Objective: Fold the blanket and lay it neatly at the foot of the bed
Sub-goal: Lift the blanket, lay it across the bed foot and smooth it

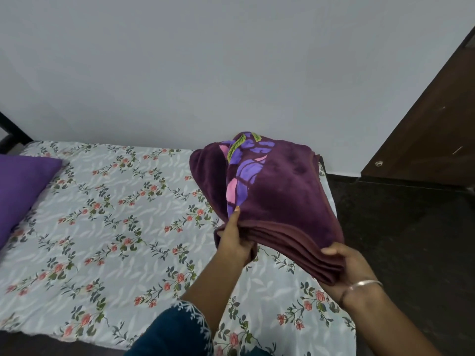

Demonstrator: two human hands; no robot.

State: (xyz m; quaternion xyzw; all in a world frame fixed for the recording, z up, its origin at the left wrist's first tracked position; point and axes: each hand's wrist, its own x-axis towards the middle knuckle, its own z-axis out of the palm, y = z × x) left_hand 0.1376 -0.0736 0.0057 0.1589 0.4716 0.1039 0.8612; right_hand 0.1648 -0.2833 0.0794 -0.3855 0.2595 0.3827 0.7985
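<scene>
A dark purple fleece blanket (280, 191) with violet, pink and green patches is folded into a thick stack of layers. It is lifted above the right end of the bed (108, 227), which has a pale floral sheet. My left hand (235, 242) grips the stack's near-left corner, thumb on top. My right hand (347, 268), with a silver bangle on the wrist, grips the near-right corner with the thumb over the layered edge. The far part of the blanket droops toward the mattress.
A purple pillow (20, 191) lies at the bed's left end. A plain grey wall (205, 73) runs behind the bed. A dark brown door (431, 129) stands at the right, over a dark floor (401, 240).
</scene>
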